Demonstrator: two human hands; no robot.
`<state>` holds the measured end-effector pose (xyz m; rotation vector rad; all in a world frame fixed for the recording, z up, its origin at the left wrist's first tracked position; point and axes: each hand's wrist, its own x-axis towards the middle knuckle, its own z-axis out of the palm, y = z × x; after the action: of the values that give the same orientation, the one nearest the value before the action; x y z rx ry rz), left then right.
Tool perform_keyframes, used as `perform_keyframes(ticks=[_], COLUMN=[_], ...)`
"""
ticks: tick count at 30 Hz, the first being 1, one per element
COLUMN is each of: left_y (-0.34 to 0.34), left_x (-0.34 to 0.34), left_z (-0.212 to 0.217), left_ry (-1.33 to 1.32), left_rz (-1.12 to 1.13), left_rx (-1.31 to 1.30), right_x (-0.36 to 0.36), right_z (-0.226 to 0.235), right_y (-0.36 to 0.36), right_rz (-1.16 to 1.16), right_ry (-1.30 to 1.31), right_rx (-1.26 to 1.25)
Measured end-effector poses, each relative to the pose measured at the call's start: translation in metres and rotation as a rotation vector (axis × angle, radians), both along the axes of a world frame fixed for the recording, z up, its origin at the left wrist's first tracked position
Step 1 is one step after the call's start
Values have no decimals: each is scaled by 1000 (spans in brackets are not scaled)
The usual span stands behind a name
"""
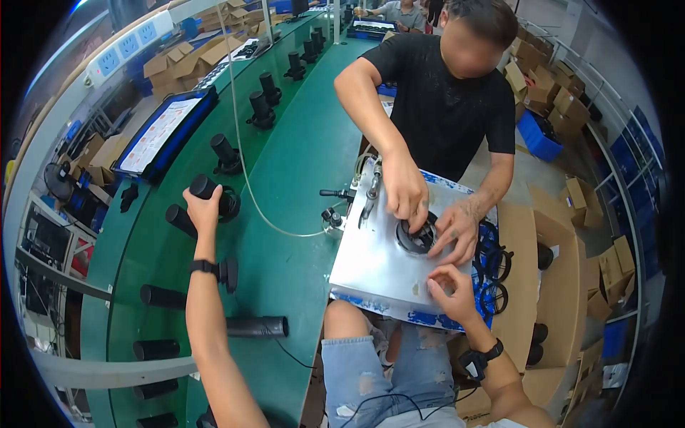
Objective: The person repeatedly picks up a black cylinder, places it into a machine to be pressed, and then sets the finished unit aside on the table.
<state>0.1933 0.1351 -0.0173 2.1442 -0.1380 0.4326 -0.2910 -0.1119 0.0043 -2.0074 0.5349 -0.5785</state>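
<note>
Our bare left forearm [212, 342] leads to our left hand [205, 211] gripping a matte black cylinder [203, 186], long axis pointing upper left, our right hand [455, 293] loosely curled.

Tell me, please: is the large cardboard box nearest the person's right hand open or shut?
The cardboard box is open: its left flap is spread outward, and black parts show inside.

wht pwr strip [128, 47], bkgd boxes [569, 109]

Black round-based cylinder [203, 187], in left hand [206, 210], over green bench [300, 164]
</note>
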Motion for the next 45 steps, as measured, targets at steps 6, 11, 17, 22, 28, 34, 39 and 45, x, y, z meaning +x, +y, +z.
perform_keyframes(ticks=[6, 11, 17, 22, 28, 34, 39, 45], left_y=[-23, -31, -16, 40, 62, 86, 87, 96], left_x=[61, 80, 85, 77, 22, 5, -47, -202], left_z=[-31, -36, 0, 1, -26, -18, -1, 71], left_ry=[34, -19, -287, -215, -161, -31, -89, -283], left_rz=[126, 132, 206, 255, 82, -37, -85, -457], left_rx=[203, 341, 571, 995, 884, 735, 743, 358], right_x=[7, 10, 11, 9, 4, 5, 6, -3], right_z=[-7, 3, -3, -2, -1, -8, -6, -5], right_y=[8, 14, 5, 7, 7, 8, 5, 17], right_rz=[-81, -67, -115, -87, -86, -55, -89, -46], right_ry=[9, 82, 7, -16, -40, -105, -119, -197], right_rx=[-109, -161, -125, -134, -83, -99, -71, -60])
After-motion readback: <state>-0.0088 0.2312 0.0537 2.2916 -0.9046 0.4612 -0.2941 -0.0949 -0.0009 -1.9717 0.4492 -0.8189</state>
